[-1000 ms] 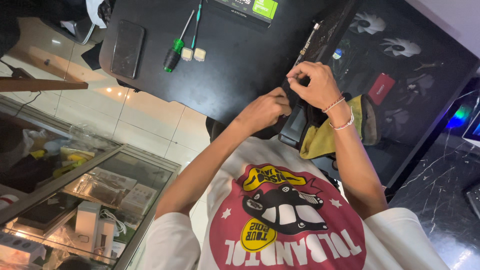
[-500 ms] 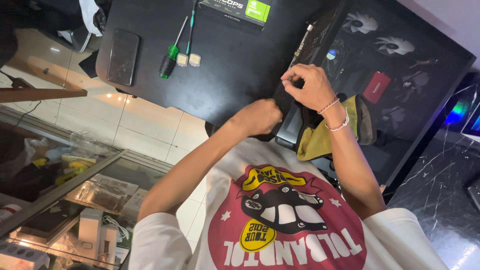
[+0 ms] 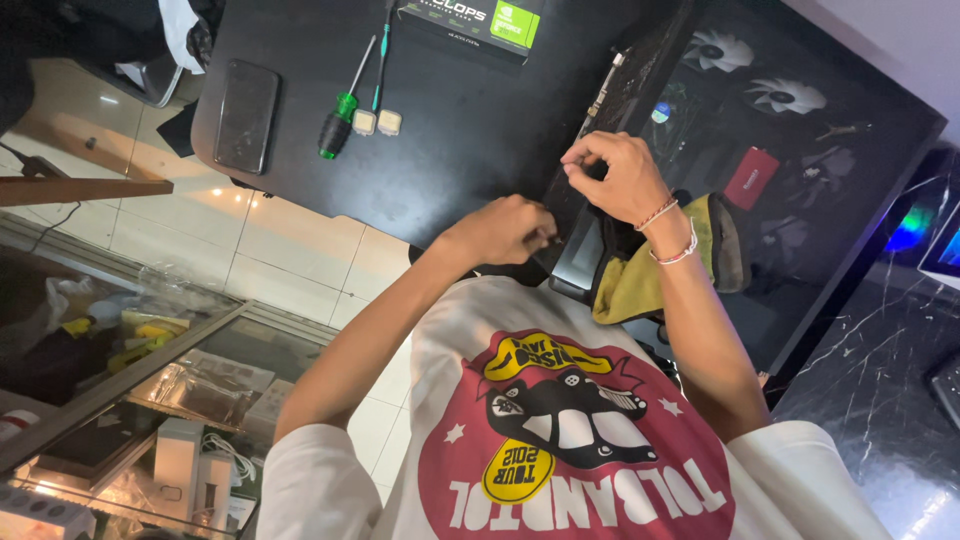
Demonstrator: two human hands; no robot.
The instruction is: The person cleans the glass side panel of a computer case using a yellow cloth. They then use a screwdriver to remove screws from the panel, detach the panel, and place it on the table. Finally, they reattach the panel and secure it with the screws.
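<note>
Your left hand (image 3: 505, 232) and right hand (image 3: 618, 178), both pinched shut on small hardware I can't make out, are mid-fastening at the near edge of the black PC case (image 3: 700, 150) at centre-right of frame; next move likely needs the green-handled screwdriver (image 3: 343, 105) on the counter (image 3: 450, 130), upper left.

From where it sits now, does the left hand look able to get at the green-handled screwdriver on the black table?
Probably yes. The left hand rests at the edge of the computer case, and the bare black table lies between it and the green-handled screwdriver; nothing stands in that path.
</note>
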